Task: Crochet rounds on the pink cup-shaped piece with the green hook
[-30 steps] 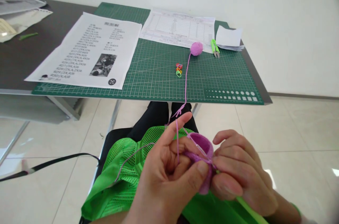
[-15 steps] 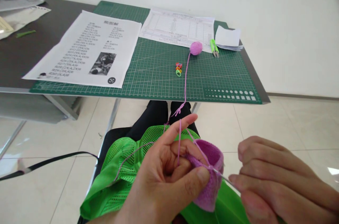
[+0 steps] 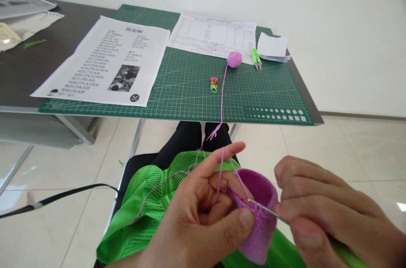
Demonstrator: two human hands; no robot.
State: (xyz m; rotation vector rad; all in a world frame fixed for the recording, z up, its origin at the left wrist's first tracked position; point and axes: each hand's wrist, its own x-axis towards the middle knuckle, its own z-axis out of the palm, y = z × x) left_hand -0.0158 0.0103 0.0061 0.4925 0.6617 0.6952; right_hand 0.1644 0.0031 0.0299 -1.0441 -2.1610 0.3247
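A pink crocheted piece [image 3: 258, 234], shaped like an open cup, is pinched at its rim between the thumb and fingers of my left hand [image 3: 209, 204]. The index finger of that hand is stretched out with pink yarn [image 3: 221, 170] looped over it. My right hand [image 3: 330, 213] grips a crochet hook [image 3: 272, 213] with a green handle. The hook's metal tip lies at the rim of the piece, beside my left thumb, touching the yarn. Yarn runs from my lap up to a pink yarn ball [image 3: 234, 59] on the table.
A green cutting mat [image 3: 190, 90] covers much of the table. On it are a printed pattern sheet [image 3: 104, 61], a form sheet [image 3: 212, 35], colourful stitch markers [image 3: 214, 84], green-handled snips [image 3: 256, 58] and a paper stack [image 3: 272, 46]. A green mesh garment [image 3: 152, 183] covers my lap.
Both hands have drawn closer together. My left hand and the crocheted piece shifted slightly right and down; the hook now reaches further left across the rim, and its green handle shows.
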